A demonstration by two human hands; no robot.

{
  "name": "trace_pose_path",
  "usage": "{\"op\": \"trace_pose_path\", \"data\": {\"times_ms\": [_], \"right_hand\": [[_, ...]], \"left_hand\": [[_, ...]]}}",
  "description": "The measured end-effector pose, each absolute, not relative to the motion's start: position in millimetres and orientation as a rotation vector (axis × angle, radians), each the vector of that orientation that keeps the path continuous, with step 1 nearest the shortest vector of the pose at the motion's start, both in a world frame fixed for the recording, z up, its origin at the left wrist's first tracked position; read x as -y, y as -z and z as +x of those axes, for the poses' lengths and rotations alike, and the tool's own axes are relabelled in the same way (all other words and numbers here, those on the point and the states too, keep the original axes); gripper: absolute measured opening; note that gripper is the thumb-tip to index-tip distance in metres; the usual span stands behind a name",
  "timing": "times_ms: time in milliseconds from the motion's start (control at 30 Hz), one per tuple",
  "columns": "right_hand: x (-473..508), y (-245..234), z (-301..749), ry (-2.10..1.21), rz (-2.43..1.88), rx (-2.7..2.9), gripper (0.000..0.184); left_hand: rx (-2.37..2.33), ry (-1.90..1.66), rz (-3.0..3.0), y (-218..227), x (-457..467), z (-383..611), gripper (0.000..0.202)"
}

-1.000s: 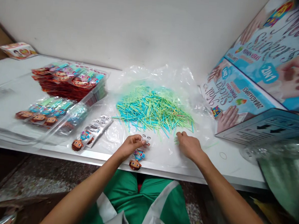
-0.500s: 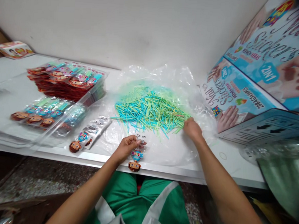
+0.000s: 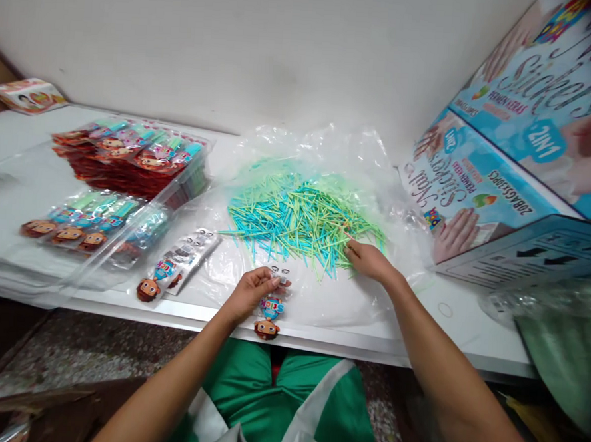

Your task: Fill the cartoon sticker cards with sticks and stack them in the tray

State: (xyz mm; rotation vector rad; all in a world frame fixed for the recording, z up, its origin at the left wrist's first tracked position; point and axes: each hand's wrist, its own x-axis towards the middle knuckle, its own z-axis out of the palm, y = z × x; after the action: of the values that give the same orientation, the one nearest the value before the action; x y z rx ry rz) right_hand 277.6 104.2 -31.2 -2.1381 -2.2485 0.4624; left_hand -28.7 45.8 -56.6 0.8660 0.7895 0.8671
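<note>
Low in the middle of the frame, the left hand (image 3: 250,291) pinches a small cartoon-face packet (image 3: 271,309) by its upper end, thumb and fingers closed on it, at the near edge of the white counter (image 3: 462,324). Right of it, the right hand (image 3: 369,259) rests palm down, fingers drawn together on the near edge of the pile of green and blue sticks (image 3: 296,211) lying on a clear plastic sheet (image 3: 340,150); I cannot tell whether it grips any. A clear tray (image 3: 198,172) of packets sits at left, 2 printed boxes (image 3: 478,185) at upper right.
</note>
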Motion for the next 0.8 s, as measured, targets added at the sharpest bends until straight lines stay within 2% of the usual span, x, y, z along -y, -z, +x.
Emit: {"op": "trace_pose_path", "data": {"times_ms": [133,300,400,600,800], "right_hand": [[-96.3,26.1,283.6,-0.493,-2.066,2.214,0.029],[-97.0,37.6,266.0,-0.499,-2.133,2.073,0.047],[-101.3,42.9,248.4,-0.502,-2.24,1.972,0.051],[-112.8,34.2,256.4,-0.458,-2.286,1.809,0.027],[-111.4,28.8,272.7,-0.539,-2.134,1.604,0.022]], "left_hand": [[-0.794,-0.86,0.851,57.1,-45.6,-28.3,0.024],[-0.802,-0.875,0.852,56.9,-45.2,-27.6,0.024],[-0.809,-0.875,0.854,56.1,-44.5,-27.2,0.024],[-0.824,-0.895,0.852,55.0,-43.8,-26.9,0.025],[-0.803,-0.889,0.854,56.4,-44.6,-27.4,0.025]]}}
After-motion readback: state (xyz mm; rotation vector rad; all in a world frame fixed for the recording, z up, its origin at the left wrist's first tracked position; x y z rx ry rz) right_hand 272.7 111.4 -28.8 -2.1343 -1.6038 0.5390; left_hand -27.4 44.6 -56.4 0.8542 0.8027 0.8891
